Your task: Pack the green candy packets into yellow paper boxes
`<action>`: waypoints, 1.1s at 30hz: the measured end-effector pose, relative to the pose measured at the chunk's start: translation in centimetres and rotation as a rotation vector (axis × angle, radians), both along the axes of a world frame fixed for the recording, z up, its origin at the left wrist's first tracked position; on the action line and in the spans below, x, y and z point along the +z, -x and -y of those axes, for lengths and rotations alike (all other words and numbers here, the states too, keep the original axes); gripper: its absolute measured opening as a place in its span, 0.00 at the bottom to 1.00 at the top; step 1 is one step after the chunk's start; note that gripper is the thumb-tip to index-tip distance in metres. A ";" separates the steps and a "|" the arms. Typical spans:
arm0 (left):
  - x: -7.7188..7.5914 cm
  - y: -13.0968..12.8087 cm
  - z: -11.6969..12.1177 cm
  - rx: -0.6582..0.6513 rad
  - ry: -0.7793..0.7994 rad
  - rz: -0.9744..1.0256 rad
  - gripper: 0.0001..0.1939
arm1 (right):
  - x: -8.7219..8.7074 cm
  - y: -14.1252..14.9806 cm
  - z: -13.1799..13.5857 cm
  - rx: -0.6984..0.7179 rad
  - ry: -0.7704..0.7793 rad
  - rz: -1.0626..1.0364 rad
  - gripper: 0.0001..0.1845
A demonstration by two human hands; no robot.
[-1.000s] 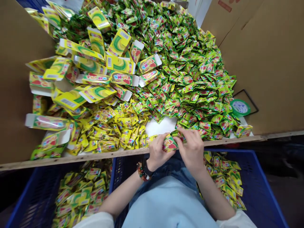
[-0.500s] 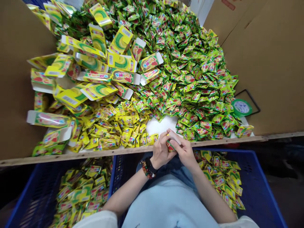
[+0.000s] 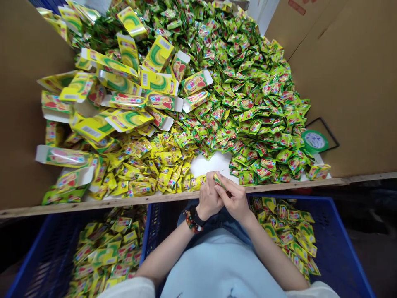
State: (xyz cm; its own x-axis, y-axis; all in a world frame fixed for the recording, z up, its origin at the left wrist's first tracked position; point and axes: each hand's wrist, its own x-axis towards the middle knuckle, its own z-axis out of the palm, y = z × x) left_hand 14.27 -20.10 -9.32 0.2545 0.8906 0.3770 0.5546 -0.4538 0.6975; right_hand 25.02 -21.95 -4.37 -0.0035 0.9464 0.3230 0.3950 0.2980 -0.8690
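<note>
My left hand (image 3: pixel 210 196) and my right hand (image 3: pixel 234 198) meet at the table's front edge, fingers closed around a small printed carton (image 3: pixel 217 179). Only a narrow green-and-yellow strip of it shows; my fingers cover the rest. Just beyond lies a bare white patch of tabletop (image 3: pixel 208 165). Yellow sachets (image 3: pixel 139 165) are heaped to the left of my hands. Green sachets (image 3: pixel 248 99) form a large pile ahead and to the right. Yellow-green cartons (image 3: pixel 158 80), several with raised flaps, lie jumbled at the upper left.
Brown cardboard walls (image 3: pixel 347 82) stand at both sides. A green tape roll (image 3: pixel 314 141) lies by the right wall. Below the wooden edge (image 3: pixel 173 197), a blue crate (image 3: pixel 338 231) at right and another blue crate (image 3: pixel 46 248) at left hold filled-looking cartons.
My right hand has turned and its fingers have closed further over the carton. The white flap seen before no longer shows. The piles have not moved.
</note>
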 end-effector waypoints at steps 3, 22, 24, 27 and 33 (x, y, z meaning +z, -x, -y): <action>0.9 0.4 -0.2 -0.076 -0.024 0.005 0.24 | 0.4 -0.8 1.0 -0.024 -0.074 0.072 0.20; 4.7 7.2 -5.0 0.319 0.137 0.019 0.07 | -1.7 -6.8 -6.0 -0.426 -0.038 0.745 0.10; 4.3 6.1 -4.6 0.242 0.312 0.271 0.09 | -0.7 -6.7 -5.1 -0.334 -0.053 0.498 0.10; 4.0 4.0 -4.2 0.098 0.516 0.542 0.14 | 1.1 -5.7 -3.9 -0.010 0.078 0.154 0.09; 5.0 1.5 -3.3 -0.014 0.698 0.811 0.21 | 1.4 -2.8 -3.8 -0.037 0.297 -0.105 0.11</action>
State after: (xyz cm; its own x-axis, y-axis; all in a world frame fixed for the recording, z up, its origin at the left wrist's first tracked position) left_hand 12.74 -16.81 -4.37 0.1687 0.9736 -0.1538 -0.1936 0.1858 0.9633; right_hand 27.87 -18.12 -2.92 0.0511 0.9983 0.0293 0.3040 0.0124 -0.9526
